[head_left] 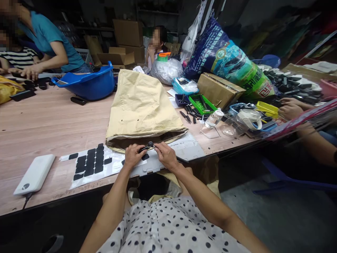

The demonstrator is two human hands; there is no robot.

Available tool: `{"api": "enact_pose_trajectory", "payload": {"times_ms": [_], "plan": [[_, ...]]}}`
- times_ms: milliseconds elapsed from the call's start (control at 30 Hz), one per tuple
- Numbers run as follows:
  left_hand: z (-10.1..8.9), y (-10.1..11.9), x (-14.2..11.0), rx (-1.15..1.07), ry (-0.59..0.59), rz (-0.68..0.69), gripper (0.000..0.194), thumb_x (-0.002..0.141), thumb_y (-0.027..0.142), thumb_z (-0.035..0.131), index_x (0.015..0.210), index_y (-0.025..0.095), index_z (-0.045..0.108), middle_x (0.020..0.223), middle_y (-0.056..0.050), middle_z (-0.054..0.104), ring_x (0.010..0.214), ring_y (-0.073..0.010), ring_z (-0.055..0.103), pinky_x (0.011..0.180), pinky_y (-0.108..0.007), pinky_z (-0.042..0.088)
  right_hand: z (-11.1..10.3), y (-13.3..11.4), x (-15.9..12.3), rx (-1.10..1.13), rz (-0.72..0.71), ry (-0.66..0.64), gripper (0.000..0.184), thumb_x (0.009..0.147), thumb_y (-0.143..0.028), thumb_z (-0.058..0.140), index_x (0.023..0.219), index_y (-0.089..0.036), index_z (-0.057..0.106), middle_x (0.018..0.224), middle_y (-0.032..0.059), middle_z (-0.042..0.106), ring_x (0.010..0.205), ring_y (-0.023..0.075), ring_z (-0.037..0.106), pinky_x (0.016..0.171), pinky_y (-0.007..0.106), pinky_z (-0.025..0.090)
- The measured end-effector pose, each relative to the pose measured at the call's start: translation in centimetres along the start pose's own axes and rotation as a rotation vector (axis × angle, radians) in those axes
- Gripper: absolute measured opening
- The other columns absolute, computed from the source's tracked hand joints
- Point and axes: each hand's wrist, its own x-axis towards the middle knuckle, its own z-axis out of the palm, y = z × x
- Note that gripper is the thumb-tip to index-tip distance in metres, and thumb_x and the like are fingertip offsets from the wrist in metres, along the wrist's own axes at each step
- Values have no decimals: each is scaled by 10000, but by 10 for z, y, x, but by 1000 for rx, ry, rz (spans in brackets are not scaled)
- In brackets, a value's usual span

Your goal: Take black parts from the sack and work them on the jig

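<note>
A small dark part with a round, shiny end (150,144) is held between my two hands, just in front of the bag's mouth; its exact kind is too small to make out. My left hand (133,155) pinches its black, narrow side. From the other side, my right hand (166,155) has its fingertips closed on it. The large tan paper bag (144,102) lies flat on the table, its opening facing me. Beneath my hands is a flat grey-white cardboard sheet (184,149). To the left lies a white backing sheet with rows of black rounded stickers (90,161).
A white power bank (35,174) with a cable lies at the left. Behind stand a blue basin (86,84), a green tray (202,104), a bottle (213,118), a clear jug (234,124) and a carton (219,89). Other people sit left, behind and right; a co-worker's hands (291,109) show right.
</note>
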Motion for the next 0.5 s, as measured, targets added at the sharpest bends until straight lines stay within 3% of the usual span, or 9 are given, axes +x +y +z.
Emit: {"api": "enact_pose_trajectory", "payload": {"times_ms": [167,367,500], "plan": [[4,-4,2,4,4,10,254,830,379,682,1053,329,794,887,-38,710,908,-234,611,836,-341,433,4,-11,4,20,-5,-6,307,1032,-286,429,1200,-263,686,979,50,672,925,160,631,819,230,481],[7,-6,3,12,13,20,253,838,401,661,1043,341,797,873,-29,709,882,-222,596,810,-327,427,3,-14,10,-63,46,-141,268,1015,-293,472,1135,-268,710,948,43,668,881,164,628,714,224,458],[5,-3,3,11,13,28,257,828,394,670,1043,340,800,874,-33,710,880,-229,604,822,-339,435,-2,-9,12,-75,81,-73,307,1031,-307,438,1197,-259,692,995,55,671,905,164,633,738,222,456]]}}
